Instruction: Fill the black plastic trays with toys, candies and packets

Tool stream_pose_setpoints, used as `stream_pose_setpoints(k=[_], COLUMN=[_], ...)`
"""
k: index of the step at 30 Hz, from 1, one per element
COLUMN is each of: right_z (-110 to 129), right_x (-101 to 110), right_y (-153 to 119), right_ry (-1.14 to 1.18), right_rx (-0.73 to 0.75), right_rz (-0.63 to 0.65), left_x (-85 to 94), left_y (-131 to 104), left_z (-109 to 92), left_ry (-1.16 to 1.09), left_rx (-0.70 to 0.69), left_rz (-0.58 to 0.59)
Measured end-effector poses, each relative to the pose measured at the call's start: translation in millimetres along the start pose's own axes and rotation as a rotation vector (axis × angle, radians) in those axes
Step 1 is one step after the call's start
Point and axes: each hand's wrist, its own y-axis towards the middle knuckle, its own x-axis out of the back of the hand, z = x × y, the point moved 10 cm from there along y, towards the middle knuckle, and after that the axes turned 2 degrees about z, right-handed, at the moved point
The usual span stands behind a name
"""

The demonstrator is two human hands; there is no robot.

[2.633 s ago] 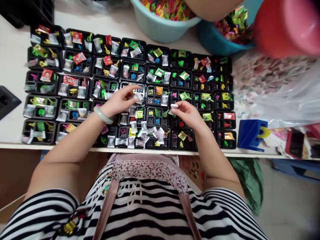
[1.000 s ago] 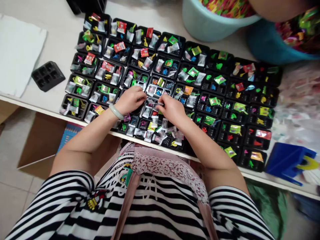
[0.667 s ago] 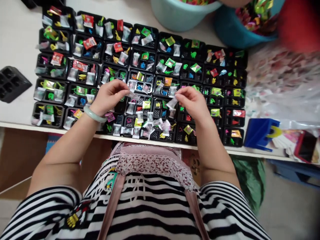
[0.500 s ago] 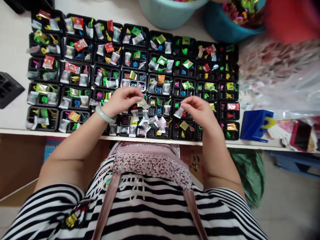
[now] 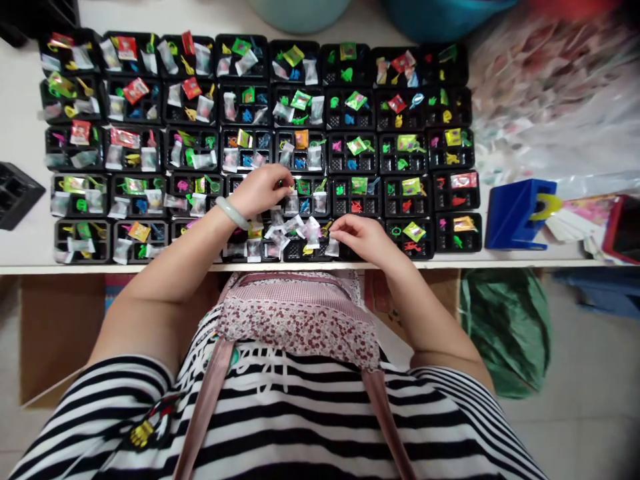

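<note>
My left hand (image 5: 264,190), a pale bangle at its wrist, is closed in a pinch over a black tray in the second row from the front. At its fingertips is a small clear-wrapped candy (image 5: 292,203), partly hidden by the fingers. My right hand (image 5: 364,237) pinches another wrapped candy (image 5: 332,246) by its upper end, over the right side of a front-row tray (image 5: 295,256). Between the hands, a loose pile of wrapped candies (image 5: 287,230) lies across the front trays. Small plastic toys and coloured sachets sit in the tray compartments.
Rows of black compartment trays (image 5: 355,163) cover the table up to its front edge (image 5: 350,267). A blue tape dispenser (image 5: 520,213) stands at the right, with a plastic bag (image 5: 540,147) behind it. Tubs (image 5: 300,13) stand at the back. Another black tray (image 5: 17,193) lies at far left.
My right hand has moved left and nearer the table's front edge with its wrapped candy. My left hand has lowered its candy to the tray. The whole view has shifted a little.
</note>
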Motion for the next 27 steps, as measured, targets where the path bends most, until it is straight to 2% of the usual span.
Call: stream_pose_setpoints(k=[3,5,10,12,14,17,20,24,27], right_z=[-3,-5,-8,-5,-3,-4,-8,-6,11], right_x=[-2,9,81,93,83,48,23,18,11], right_y=[-3,-6,-33,-44,-46,-37,-28,-24,-19], right_ry=[-0.046,-0.072,-0.183,-0.242,-0.255,-0.247,-0.312,-0.442,-0.498], right_rx=[0.004,0.004,-0.014,-0.015,-0.004,0.025,0.065,0.131,0.203], right_rz=[-0.032,-0.077,-0.332,-0.355,-0.29,-0.164,-0.112,-0.146,-0.142], left_x=[10.3,13.5,15.1,13.9,11.8,10.8,13.2,13.4,1.9], left_y=[-9,-16,-30,-33,-34,-39,-47,-57,-59], left_z=[-2,-7,-18,-16,-14,-12,-8,-5,-14], left_ry=[-0.025,-0.043,-0.075,-0.091,-0.1,-0.109,-0.124,-0.118,-0.063], left_rx=[0.026,0.021,-0.006,0.006,0.017,0.019,0.021,0.027,-0.006], left_rz=[-0.049,-0.049,-0.037,-0.04,-0.044,-0.063,-0.09,-0.08,-0.003])
